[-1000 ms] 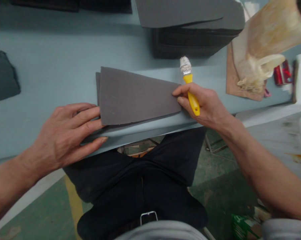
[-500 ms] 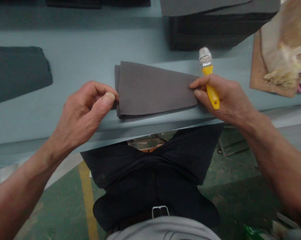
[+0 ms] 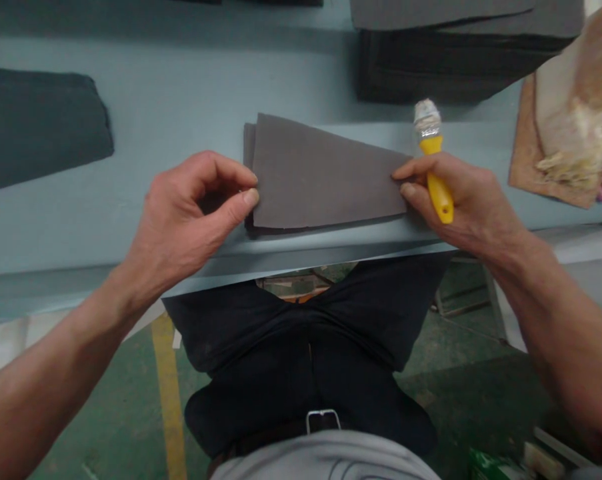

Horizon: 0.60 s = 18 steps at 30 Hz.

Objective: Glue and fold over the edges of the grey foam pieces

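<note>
A grey tapered sheet (image 3: 325, 177) lies atop similar pieces whose edges show at its left and lower sides. My left hand (image 3: 195, 213) is curled at the sheet's wide left edge, with thumb and forefinger tips closed on it. At the narrow right end, my right hand (image 3: 461, 193) pinches the sheet's tip between thumb and forefinger. The same hand also keeps hold of a paintbrush (image 3: 435, 163) with a yellow handle. Its bristles, coated in something whitish, point away from me, and the handle passes between the fingers.
A tall stack of dark grey pieces (image 3: 445, 63) stands at the back right of the pale blue table (image 3: 181, 100). Another dark piece (image 3: 41, 130) lies at left. On the right, a brown board (image 3: 523, 160) sits under a glue-crusted container (image 3: 575, 100). The table's front edge runs before my lap.
The view has shifted, so most things on the table appear farther right. My left thumb and forefinger have come onto the top sheet's edge. My right hand keeps its hold on sheet and brush.
</note>
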{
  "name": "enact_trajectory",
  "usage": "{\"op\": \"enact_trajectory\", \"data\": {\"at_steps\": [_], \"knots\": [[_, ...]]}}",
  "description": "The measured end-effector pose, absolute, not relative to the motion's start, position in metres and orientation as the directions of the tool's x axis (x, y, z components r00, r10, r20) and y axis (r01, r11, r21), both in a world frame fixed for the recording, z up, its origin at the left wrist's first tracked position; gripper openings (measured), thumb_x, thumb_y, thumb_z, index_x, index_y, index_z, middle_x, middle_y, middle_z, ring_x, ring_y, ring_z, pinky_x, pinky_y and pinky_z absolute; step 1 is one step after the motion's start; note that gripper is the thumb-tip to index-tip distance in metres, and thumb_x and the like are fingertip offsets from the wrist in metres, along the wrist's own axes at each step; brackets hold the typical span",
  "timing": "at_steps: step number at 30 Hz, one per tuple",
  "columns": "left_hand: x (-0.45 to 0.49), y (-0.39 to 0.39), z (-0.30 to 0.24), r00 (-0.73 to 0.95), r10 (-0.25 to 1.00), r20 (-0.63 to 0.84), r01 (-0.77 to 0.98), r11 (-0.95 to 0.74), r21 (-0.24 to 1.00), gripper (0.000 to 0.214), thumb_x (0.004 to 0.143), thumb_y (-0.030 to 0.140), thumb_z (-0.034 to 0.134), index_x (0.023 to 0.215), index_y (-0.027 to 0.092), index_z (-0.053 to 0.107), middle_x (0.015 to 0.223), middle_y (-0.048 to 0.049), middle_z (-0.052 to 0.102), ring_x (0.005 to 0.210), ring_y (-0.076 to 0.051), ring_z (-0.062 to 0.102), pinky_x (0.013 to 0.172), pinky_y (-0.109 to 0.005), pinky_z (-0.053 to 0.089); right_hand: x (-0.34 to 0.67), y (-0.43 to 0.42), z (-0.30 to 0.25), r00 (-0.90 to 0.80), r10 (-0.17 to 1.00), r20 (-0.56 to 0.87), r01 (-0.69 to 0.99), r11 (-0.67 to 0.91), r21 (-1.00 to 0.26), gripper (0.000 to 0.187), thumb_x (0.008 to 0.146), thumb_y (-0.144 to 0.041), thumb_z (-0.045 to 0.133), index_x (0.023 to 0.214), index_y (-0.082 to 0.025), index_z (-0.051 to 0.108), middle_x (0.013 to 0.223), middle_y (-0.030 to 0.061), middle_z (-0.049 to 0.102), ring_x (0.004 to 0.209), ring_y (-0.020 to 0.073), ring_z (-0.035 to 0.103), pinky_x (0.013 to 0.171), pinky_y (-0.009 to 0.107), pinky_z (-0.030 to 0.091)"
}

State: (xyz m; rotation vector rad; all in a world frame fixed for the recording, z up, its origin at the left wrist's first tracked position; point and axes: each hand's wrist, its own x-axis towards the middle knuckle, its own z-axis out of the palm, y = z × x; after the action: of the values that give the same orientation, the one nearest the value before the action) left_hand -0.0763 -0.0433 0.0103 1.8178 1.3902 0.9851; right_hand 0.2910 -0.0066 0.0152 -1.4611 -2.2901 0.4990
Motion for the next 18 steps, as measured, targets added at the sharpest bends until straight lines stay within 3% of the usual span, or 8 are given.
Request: {"op": "enact_trajectory", "data": {"at_steps": [8, 12, 18], "knots": [[-0.073, -0.047, 0.008, 0.18, 0.96, 0.215, 0.552, -0.28, 0.786, 0.013, 0.095, 0.031, 0.074, 0.103, 0.024, 0.081, 0.091, 0.005, 0.079, 0.08, -0.01, 0.069, 0.074, -0.021, 0.051, 0.293, -0.007, 0.011, -0.383, 0.914, 0.136, 0.755, 0.395, -0.523, 0.023, 0.098, -0.04, 0.066, 0.114, -0.025, 0.075, 0.094, 0.0053, 0.074, 0.074, 0.0199, 0.064, 0.074, 0.035, 0.054], [-0.071, -0.048, 0.01, 0.159, 0.969, 0.19, 0.585, -0.248, 0.773, 0.015, 0.093, 0.032, 0.073, 0.104, 0.026, 0.082, 0.095, 0.0024, 0.081, 0.084, -0.013, 0.072, 0.076, -0.024, 0.053, 0.293, -0.008, 0.011, -0.377, 0.915, 0.141, 0.753, 0.391, -0.529, 0.026, 0.102, -0.049, 0.064, 0.114, -0.029, 0.075, 0.093, 0.0058, 0.073, 0.071, 0.0221, 0.063, 0.07, 0.039, 0.054], [-0.068, -0.044, 0.019, 0.094, 0.989, 0.117, 0.579, -0.15, 0.801, 0.019, 0.09, 0.032, 0.073, 0.102, 0.023, 0.086, 0.092, 0.0034, 0.084, 0.081, -0.011, 0.074, 0.076, -0.02, 0.054, 0.292, -0.009, 0.012, -0.377, 0.915, 0.145, 0.758, 0.395, -0.519, 0.028, 0.102, -0.052, 0.063, 0.114, -0.03, 0.074, 0.09, 0.0049, 0.074, 0.066, 0.0206, 0.058, 0.066, 0.038, 0.051]]}}
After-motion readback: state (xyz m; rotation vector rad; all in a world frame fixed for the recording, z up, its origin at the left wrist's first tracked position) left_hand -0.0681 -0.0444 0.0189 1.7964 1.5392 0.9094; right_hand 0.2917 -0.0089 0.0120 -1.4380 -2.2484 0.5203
